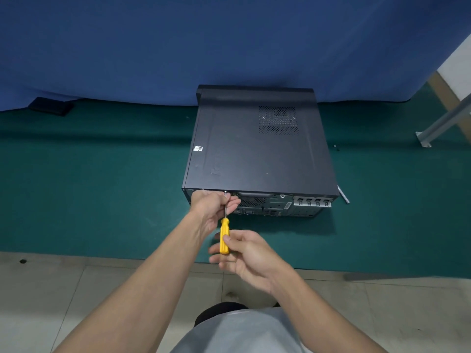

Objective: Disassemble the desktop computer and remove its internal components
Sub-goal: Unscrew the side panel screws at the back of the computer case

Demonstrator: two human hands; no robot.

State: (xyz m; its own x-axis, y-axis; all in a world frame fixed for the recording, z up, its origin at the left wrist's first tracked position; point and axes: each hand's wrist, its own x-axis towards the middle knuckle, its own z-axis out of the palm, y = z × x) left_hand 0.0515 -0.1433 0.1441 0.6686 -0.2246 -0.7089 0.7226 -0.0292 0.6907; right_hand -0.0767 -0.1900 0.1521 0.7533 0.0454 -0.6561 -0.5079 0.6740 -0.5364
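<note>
A blue cloth backdrop hangs across the far side, its hem meeting the green-covered desk. Pale tiled floor lies nearest. At the far right stand a white wall, a wooden strip and a grey metal strut footed on the green. A dark flat object lies far left.

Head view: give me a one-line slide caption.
Left hand guides the yellow screwdriver at the rear of the desktop computer; right hand grips the handle.

This looks like a small repair corner. A desktop computer lies on a green mat over a pale tiled floor. A blue cloth hangs behind, with a metal bar at the right.
</note>
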